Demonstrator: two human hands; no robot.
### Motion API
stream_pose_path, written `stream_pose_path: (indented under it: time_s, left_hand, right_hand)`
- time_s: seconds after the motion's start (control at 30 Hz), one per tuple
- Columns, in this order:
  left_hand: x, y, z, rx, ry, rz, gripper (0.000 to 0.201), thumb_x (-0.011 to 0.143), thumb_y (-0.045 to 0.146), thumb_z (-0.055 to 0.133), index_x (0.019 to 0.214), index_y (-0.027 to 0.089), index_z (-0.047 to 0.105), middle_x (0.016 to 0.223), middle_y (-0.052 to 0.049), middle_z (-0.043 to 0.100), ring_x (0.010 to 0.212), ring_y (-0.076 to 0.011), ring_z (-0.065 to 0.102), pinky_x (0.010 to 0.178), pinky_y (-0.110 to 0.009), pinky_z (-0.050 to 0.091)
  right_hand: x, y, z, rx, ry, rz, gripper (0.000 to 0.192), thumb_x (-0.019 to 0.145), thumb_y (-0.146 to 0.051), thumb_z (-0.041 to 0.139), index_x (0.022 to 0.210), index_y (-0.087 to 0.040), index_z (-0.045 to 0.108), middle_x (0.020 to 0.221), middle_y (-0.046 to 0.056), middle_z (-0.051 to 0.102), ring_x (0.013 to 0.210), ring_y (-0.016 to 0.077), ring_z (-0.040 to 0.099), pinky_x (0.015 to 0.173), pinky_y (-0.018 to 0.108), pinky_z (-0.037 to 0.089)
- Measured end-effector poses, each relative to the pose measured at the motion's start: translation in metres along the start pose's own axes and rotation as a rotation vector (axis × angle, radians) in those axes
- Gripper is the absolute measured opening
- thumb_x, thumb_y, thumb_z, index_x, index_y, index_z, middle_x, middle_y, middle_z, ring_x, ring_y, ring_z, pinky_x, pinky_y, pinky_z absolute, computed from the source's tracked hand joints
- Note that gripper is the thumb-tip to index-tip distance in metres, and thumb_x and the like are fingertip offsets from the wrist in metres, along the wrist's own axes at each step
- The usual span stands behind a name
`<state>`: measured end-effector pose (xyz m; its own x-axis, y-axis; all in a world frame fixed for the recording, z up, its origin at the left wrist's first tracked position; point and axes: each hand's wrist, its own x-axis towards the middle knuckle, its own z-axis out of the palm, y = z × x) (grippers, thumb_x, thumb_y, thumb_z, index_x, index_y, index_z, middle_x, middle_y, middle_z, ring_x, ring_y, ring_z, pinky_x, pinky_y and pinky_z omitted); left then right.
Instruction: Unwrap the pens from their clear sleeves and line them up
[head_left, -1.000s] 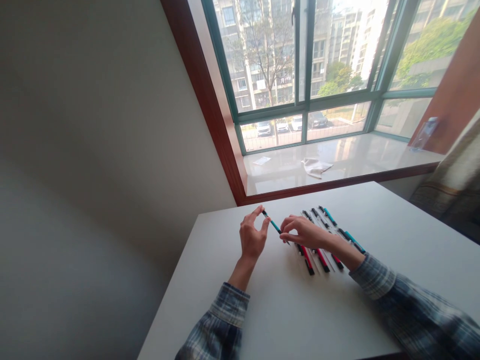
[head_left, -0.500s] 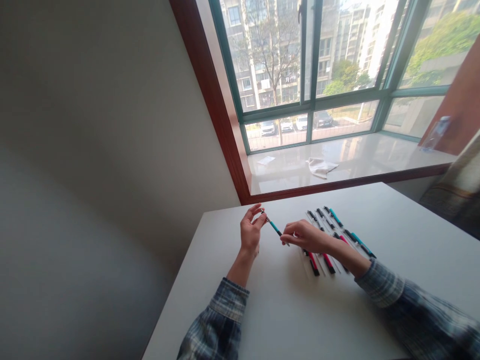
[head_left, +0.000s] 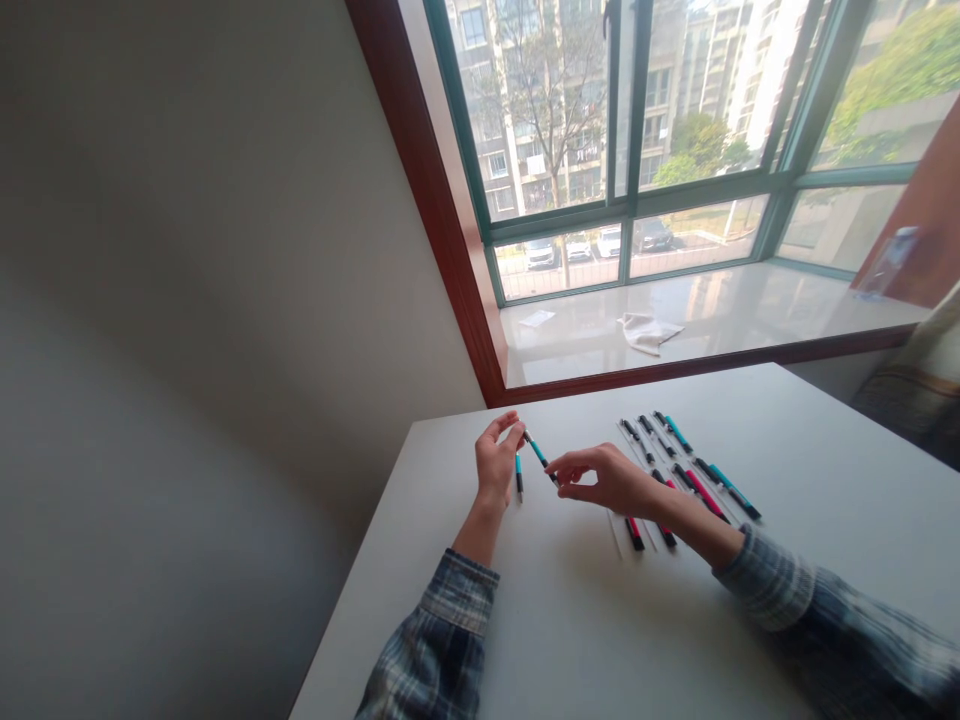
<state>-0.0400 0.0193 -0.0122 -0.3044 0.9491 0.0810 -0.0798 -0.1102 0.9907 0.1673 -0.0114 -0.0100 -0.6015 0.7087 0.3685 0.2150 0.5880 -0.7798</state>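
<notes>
Since half a second ago the teal pen [head_left: 537,449] has come apart: a short teal piece [head_left: 518,472] now hangs below the left hand [head_left: 495,465], whose fingers pinch the pen's far end, while the right hand [head_left: 607,480] pinches its near end, left of the pen row [head_left: 679,470] on the tabletop [head_left: 600,620]. No container shows.

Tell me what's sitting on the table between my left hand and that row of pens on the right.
In the head view, a teal pen spans from the left hand to the right hand; the pen row lies beyond.
</notes>
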Motion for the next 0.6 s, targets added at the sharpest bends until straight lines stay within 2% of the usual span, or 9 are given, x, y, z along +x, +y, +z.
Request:
stream_pose_path:
  time_s: [0.17, 0.33, 0.6]
  left_hand:
    - [0.003, -0.002, -0.006, 0.107, 0.151, 0.029, 0.034, 0.084, 0.037, 0.069, 0.115, 0.022, 0.072, 0.122, -0.009, 0.068, 0.088, -0.0162, 0.064, 0.076, -0.030, 0.052]
    - [0.002, -0.001, -0.008, 0.146, 0.208, 0.055, 0.030, 0.085, 0.037, 0.066, 0.110, 0.021, 0.072, 0.116, -0.008, 0.068, 0.086, -0.0158, 0.060, 0.072, -0.027, 0.048]
    - [-0.002, 0.003, -0.011, 0.163, 0.236, 0.125, 0.025, 0.084, 0.032, 0.065, 0.105, 0.021, 0.071, 0.117, -0.008, 0.069, 0.096, -0.0195, 0.062, 0.083, -0.031, 0.050]
  right_hand:
    - [-0.002, 0.002, 0.018, -0.055, 0.004, 0.045, 0.017, 0.090, -0.030, 0.073, 0.105, -0.024, 0.078, 0.091, 0.002, 0.080, 0.080, 0.0171, 0.074, 0.078, 0.027, 0.057]
    - [-0.003, -0.001, 0.029, -0.164, -0.067, 0.028, 0.016, 0.090, -0.025, 0.072, 0.106, -0.025, 0.077, 0.088, 0.002, 0.079, 0.078, 0.0170, 0.073, 0.077, 0.026, 0.054]
    - [0.009, -0.007, 0.040, -0.307, -0.067, -0.013, 0.016, 0.094, -0.023, 0.067, 0.107, -0.022, 0.076, 0.093, 0.006, 0.078, 0.083, 0.0191, 0.072, 0.077, 0.027, 0.052]
